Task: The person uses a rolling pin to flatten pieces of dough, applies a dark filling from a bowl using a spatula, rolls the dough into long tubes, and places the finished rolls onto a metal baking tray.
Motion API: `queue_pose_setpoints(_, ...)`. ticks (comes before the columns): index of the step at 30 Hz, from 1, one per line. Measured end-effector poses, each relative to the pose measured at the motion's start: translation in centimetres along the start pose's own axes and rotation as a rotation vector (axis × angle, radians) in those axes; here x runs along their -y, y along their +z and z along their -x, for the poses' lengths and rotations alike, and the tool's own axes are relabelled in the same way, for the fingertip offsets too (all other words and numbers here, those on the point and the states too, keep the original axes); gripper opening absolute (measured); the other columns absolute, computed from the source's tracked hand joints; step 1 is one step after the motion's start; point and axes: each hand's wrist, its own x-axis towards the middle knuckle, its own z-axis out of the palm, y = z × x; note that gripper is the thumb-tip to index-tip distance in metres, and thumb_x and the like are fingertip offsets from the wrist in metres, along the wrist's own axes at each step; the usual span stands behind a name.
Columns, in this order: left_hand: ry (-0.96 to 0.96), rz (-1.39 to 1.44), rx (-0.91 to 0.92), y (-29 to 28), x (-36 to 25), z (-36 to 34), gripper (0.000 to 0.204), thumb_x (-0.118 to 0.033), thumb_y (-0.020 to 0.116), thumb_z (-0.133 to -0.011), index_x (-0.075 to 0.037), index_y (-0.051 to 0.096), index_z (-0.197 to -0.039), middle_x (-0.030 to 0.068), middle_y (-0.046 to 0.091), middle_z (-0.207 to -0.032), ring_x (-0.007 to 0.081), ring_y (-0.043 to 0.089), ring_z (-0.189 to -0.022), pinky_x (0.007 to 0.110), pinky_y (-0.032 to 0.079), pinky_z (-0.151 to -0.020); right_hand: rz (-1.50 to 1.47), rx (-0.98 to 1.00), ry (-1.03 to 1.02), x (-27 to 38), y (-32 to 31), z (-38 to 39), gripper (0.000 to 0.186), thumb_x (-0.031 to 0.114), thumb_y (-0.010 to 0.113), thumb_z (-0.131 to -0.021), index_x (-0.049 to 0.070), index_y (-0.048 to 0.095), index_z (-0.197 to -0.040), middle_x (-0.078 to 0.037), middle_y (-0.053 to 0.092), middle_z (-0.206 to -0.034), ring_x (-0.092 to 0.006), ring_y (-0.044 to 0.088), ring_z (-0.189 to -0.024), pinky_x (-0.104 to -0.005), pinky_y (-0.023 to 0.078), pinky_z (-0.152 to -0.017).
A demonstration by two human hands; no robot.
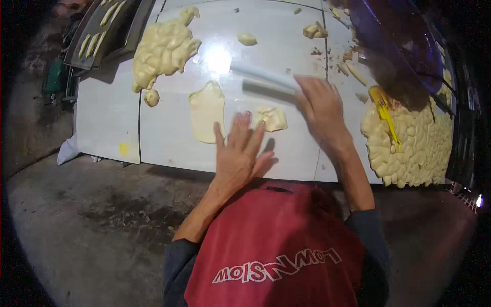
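My left hand (238, 156) lies with fingers spread, its tips at the bare white work surface (169, 133) between a flattened oblong sheet of pale dough (204, 115) and a small crumpled dough piece (273, 118). My right hand (322, 110) grips the end of a slim white rolling pin (261, 73), held above the surface and slanting up to the left over the dough. A small dough lump (247, 39) sits beyond the pin.
A dough mass (163, 51) lies at back left, beside dark trays (115, 36) holding dough strips. At right are a purple tub (394, 30), a yellow-handled tool (384, 112) and a broad spread of dough pieces (409, 158). Scraps dot the back.
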Motion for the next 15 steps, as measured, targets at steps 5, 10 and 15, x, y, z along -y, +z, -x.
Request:
queue_pose_setpoints(5,-0.149,-0.135,0.109,1.0,2.0,-2.2,0.068,-0.045,0.058,-0.099,-0.003,0.047,-0.151,0.0259,0.035,-0.161,0.0417,0.03,-0.151,0.076,0.013,-0.114,0.079,0.227,-0.03,1.8,1.4,5.2,0.049,0.026,0.065,-0.097,0.011,0.056,-0.143,-0.01,0.06,-0.141,-0.0294,0.051,-0.134,-0.0521,0.036,-0.11)
queue_pose_setpoints(10,-0.22,-0.054,0.068,1.8,3.3,-7.9,0.063,-0.042,0.052,-0.102,-0.002,0.047,-0.15,0.0263,0.041,-0.157,0.0407,0.032,-0.151,0.076,0.016,-0.113,0.332,0.182,0.223,1.1,3.8,1.4,0.06,0.042,0.061,-0.099,0.015,0.05,-0.15,-0.009,0.046,-0.158,-0.0305,0.033,-0.151,-0.0689,0.015,-0.118)
queue_pose_setpoints(15,-0.207,-0.092,-0.076,2.3,7.2,-15.3,0.058,-0.034,0.05,-0.102,-0.003,0.045,-0.151,0.0297,0.038,-0.157,0.046,0.029,-0.15,0.077,0.017,-0.112,0.396,0.045,0.231,-2.0,6.0,-5.9,0.053,0.043,0.052,-0.103,0.017,0.052,-0.15,-0.016,0.041,-0.159,-0.037,0.026,-0.153,-0.0748,0.013,-0.116)
